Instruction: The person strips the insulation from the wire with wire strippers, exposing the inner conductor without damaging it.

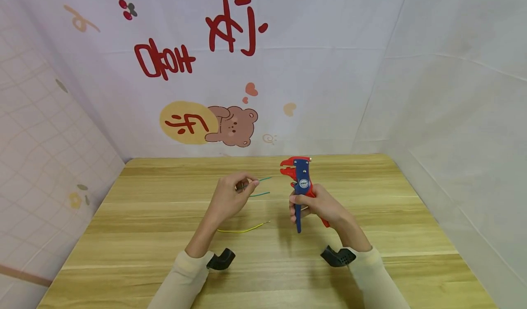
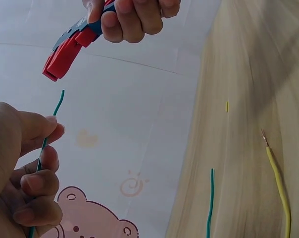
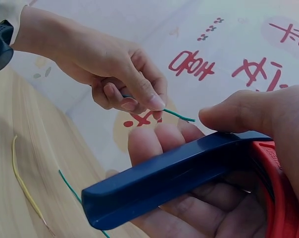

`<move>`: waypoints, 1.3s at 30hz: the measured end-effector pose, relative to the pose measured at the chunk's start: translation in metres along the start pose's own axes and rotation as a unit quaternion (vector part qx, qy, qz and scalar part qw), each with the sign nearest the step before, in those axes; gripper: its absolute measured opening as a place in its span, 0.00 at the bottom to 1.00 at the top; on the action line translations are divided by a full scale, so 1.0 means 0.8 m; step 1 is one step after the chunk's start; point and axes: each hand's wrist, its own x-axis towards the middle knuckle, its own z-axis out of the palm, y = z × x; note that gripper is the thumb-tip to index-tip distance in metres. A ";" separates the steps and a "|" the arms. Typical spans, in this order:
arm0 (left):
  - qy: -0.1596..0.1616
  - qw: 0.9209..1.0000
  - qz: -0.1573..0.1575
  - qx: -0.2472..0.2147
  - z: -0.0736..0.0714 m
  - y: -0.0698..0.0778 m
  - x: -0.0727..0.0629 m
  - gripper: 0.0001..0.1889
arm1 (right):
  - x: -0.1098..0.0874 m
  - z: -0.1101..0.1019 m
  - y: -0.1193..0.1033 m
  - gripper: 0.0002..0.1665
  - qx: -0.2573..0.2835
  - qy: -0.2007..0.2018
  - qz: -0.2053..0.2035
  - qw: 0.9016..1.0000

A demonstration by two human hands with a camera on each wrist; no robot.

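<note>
My left hand (image 1: pixel 231 197) pinches a green wire (image 2: pixel 59 103) between thumb and index finger, its short tip sticking out past them. The rest of that wire runs down through the curled fingers in the left wrist view. My right hand (image 1: pixel 323 203) grips a blue and red wire stripper (image 1: pixel 303 178) by its handles, head upward. The stripper's red jaws stand apart and point left, with a gap between them and the wire tip. In the right wrist view the blue handle (image 3: pixel 154 178) lies across the fingers.
A second green wire (image 2: pixel 211 203) lies on the wooden table (image 1: pixel 350 290). Nearer me lies a yellow wire (image 1: pixel 243 231) with a bare copper end (image 2: pixel 265 139). A small yellow piece (image 2: pixel 226 106) lies beside it. A printed cloth (image 1: pixel 329 71) hangs behind the table.
</note>
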 end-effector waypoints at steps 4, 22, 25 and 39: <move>0.003 1.000 0.006 -0.008 -0.002 0.004 0.002 0.05 | -0.002 0.002 -0.002 0.22 -0.004 -0.008 -0.006 1.000; 0.016 0.999 0.018 -0.027 -0.005 0.021 0.008 0.04 | -0.006 0.014 -0.010 0.17 0.002 -0.056 -0.040 0.998; 0.015 0.999 0.014 -0.030 -0.007 0.025 0.009 0.04 | -0.006 0.017 -0.010 0.19 0.006 -0.064 -0.046 0.997; 0.023 0.999 0.019 -0.028 -0.021 0.038 0.008 0.04 | -0.005 0.022 -0.010 0.14 0.008 -0.083 -0.076 0.994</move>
